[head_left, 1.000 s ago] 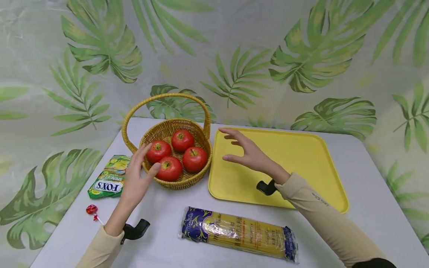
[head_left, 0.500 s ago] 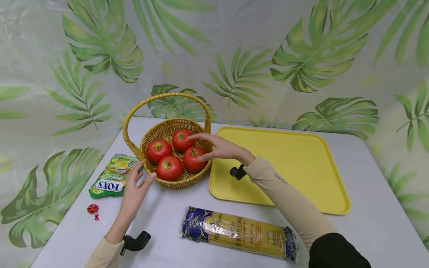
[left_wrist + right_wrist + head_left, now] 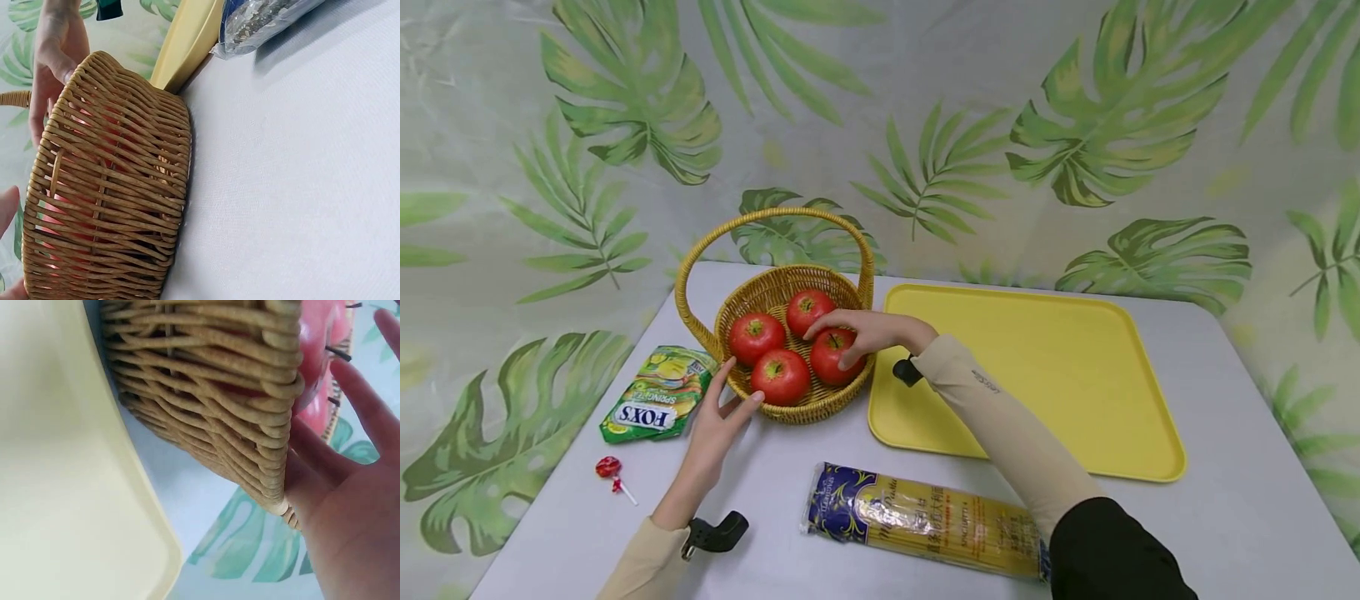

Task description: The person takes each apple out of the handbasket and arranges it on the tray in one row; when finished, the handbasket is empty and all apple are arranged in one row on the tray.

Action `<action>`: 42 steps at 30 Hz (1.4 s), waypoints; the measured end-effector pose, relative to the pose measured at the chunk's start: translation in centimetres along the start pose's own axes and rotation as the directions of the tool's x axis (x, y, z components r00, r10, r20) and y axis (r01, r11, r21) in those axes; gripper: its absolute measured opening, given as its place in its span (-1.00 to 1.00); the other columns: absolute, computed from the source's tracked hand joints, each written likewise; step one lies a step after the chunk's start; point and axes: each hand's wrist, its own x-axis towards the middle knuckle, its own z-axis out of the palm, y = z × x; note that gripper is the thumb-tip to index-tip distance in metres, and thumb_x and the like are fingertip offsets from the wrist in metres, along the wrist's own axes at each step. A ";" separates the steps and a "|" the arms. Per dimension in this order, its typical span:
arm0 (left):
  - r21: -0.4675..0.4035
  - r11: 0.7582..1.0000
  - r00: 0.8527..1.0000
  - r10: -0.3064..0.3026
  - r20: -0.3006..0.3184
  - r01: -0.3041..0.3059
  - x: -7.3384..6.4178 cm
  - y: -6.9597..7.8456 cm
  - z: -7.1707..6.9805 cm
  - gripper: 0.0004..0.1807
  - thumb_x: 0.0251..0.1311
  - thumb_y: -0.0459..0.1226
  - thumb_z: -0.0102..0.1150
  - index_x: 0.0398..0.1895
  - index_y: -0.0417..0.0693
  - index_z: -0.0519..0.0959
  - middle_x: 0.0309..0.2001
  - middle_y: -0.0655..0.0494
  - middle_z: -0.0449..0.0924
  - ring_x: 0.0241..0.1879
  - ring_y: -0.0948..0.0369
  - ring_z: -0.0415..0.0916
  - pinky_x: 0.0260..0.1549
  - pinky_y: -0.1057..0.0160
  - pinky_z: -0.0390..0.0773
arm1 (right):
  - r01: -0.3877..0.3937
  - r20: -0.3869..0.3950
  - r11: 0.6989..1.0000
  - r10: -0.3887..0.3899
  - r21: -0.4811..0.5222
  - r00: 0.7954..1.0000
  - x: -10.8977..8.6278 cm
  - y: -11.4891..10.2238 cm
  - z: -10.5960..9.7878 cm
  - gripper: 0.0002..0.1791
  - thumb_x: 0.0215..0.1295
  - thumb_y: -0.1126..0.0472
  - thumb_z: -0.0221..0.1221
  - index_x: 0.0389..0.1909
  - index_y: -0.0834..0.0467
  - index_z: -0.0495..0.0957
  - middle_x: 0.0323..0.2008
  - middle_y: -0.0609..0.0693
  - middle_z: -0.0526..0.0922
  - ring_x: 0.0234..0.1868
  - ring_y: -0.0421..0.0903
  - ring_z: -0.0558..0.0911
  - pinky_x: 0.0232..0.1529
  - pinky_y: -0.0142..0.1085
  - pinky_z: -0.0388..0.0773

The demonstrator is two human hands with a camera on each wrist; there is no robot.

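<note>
A wicker basket (image 3: 816,410) with an arched handle holds several red apples. My right hand (image 3: 880,330) reaches over its right rim, fingers and thumb curved round the rightmost apple (image 3: 829,357), which still sits inside. In the right wrist view, that hand (image 3: 356,487) has some fingers hidden behind the basket rim. My left hand (image 3: 715,429) is at the basket's front left, thumb and fingers spread and fairly straight at the rim. The left wrist view shows the woven side (image 3: 112,187) close up, with only fingertips at the left edge.
A yellow tray (image 3: 1037,375) lies right of the basket. In front is a packet of spaghetti (image 3: 925,521), partly covered by the right sleeve. A green Fox's candy bag (image 3: 658,396) and a red lollipop (image 3: 608,468) lie at the left on the white table (image 3: 775,567).
My right hand has moved left from above the tray into the basket, onto the rightmost apple. The left hand has shifted slightly right, closer against the basket rim.
</note>
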 end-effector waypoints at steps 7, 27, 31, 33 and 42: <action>-0.036 0.999 1.000 0.014 0.015 -0.013 0.1 -0.5 0.2 -0.17 0.34 -0.23 0.11 0.53 0.12 -0.13 0.49 -0.06 -0.31 0.33 -0.22 0.06 0.17 0.06 0.31 | -0.141 0.024 0.981 0.146 -0.132 0.989 0.9 -0.4 0.7 -0.36 0.09 0.46 0.23 0.26 0.14 0.39 0.33 0.06 0.22 0.30 -0.03 0.22 0.23 -0.22 0.27; -0.013 1.000 1.000 0.017 0.024 -0.016 0.3 -0.6 0.2 -0.16 0.35 -0.20 0.11 0.53 0.11 -0.16 0.48 -0.11 -0.34 0.33 -0.24 0.06 0.16 0.00 0.32 | -0.119 -0.246 0.983 0.083 -0.136 0.966 0.1 0.2 1.6 -0.36 -0.06 0.17 0.40 0.14 -0.04 0.47 0.10 0.06 0.36 0.09 -0.01 0.33 0.04 -0.18 0.40; -0.011 1.000 1.000 0.018 0.022 -0.018 0.2 -0.5 0.2 -0.16 0.34 -0.20 0.11 0.53 0.11 -0.17 0.48 -0.12 -0.34 0.32 -0.25 0.06 0.17 -0.05 0.29 | -0.018 -0.277 1.000 0.015 -0.009 0.961 -0.4 0.1 1.6 -0.36 -0.06 0.19 0.40 0.15 0.00 0.47 0.12 0.06 0.32 0.10 -0.04 0.36 0.06 -0.19 0.42; -0.011 1.000 1.000 0.020 0.020 -0.020 0.2 -0.5 0.1 -0.16 0.35 -0.20 0.11 0.53 0.11 -0.17 0.48 -0.12 -0.34 0.32 -0.26 0.06 0.16 -0.05 0.29 | 0.022 -0.285 0.999 -0.010 0.039 0.958 -0.7 -0.1 1.6 -0.35 -0.04 0.18 0.40 0.16 0.01 0.46 0.15 0.06 0.29 0.12 -0.04 0.34 0.08 -0.18 0.42; -0.025 1.000 1.000 0.012 0.019 -0.012 0.2 -0.4 0.2 -0.16 0.34 -0.21 0.12 0.53 0.11 -0.16 0.49 -0.07 -0.34 0.33 -0.23 0.06 0.16 -0.02 0.31 | 0.087 -0.328 0.978 -0.022 0.187 0.945 -2.7 -1.0 1.2 -0.34 0.01 0.12 0.38 0.21 -0.06 0.44 0.22 -0.01 0.22 0.16 -0.05 0.32 0.07 -0.16 0.45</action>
